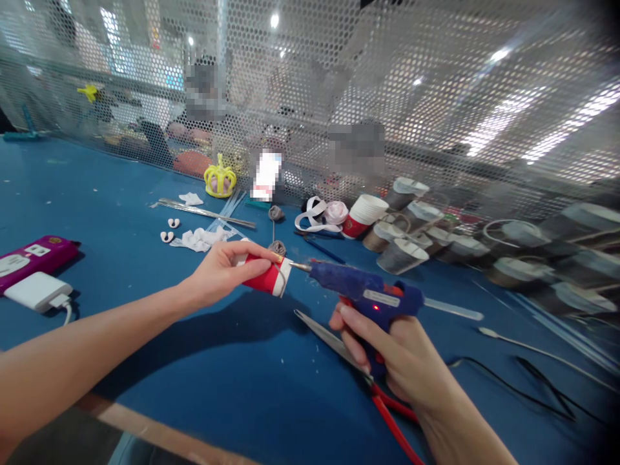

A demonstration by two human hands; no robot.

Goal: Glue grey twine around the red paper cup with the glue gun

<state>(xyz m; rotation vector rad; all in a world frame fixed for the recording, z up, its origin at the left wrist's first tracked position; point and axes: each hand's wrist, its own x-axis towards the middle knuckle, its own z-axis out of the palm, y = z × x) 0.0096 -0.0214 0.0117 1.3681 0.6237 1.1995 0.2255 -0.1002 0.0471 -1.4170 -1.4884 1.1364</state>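
My left hand [232,261] grips a red and white paper cup [265,276] lying on its side in the air, and a thin grey-brown cord runs along its rim. In my right hand [382,342] is a blue hot glue gun [346,279], its red light lit and a clear glue stick [453,309] poking out of the back. The metal nozzle points left and is at the cup's rim; whether it touches, I cannot tell. Beneath the glue gun lies a pair of scissors [334,342] with red handles, blades partly apart.
Wrapped cups [403,255] crowd the right side; a stack of paper cups [365,213] stands nearby. A yellow crown [220,179] and a lit phone [266,175] are at the back by a perforated metal screen [290,84]. A purple power strip [33,261] lies left, a black cable [513,394] right.
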